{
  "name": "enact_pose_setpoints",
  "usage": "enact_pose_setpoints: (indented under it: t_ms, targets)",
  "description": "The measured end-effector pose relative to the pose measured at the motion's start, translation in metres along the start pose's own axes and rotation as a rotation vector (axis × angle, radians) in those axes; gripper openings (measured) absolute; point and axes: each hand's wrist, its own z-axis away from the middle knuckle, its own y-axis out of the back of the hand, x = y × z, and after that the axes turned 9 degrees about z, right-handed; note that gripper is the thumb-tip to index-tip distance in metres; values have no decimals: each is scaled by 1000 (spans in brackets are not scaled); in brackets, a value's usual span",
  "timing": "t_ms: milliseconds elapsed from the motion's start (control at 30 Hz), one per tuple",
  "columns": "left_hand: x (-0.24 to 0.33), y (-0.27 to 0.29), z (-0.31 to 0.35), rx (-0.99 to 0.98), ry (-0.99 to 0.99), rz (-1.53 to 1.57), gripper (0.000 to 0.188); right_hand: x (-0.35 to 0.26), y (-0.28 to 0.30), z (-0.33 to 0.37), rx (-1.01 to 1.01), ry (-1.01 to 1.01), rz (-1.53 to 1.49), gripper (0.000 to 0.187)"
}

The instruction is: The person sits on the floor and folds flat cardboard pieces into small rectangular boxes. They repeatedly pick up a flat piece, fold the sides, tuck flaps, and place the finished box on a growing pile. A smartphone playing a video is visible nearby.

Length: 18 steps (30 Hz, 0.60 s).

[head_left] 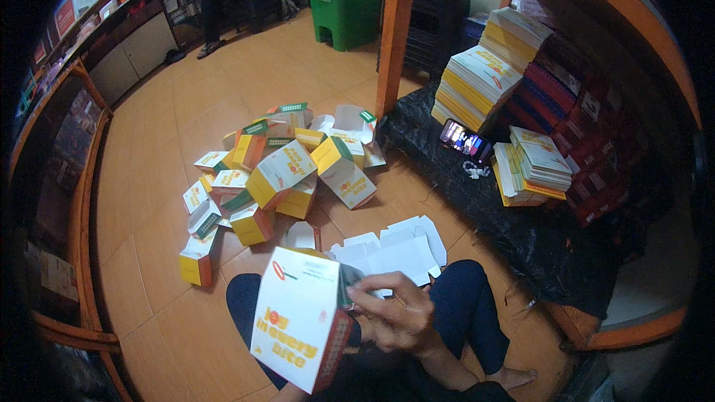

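Curling partway, the right hand (pixel 395 309) is set against the green flap (pixel 345 280) of a white box (pixel 294 320), tilted before the left knee (pixel 241 294); whether the flap is pinched cannot be told, and the left hand is hidden. Beyond, unfolded white card (pixel 402 253) is laid near a heap of boxes (pixel 281 173) on the floor (pixel 171 104).

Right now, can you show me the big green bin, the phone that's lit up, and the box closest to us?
Green bin (pixel 345 9): head view, on its front body.
Phone (pixel 465 141): head view, on its lit screen.
Closest box (pixel 296 311): head view, on its large white panel.
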Motion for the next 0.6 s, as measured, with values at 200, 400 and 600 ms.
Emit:
enact_pose_setpoints:
  t_ms: [200,400,600]
  targets:
    - [1,-12,13,-61,147,26,45,12,-20,-3,-122,102,220,65]
    - [26,-18,11,-411,19,-21,79,18,-26,9,-184,-37,277,61]
    - [43,-9,-2,-452,-202,55,75,23,-24,12,-187,-78,214,59]
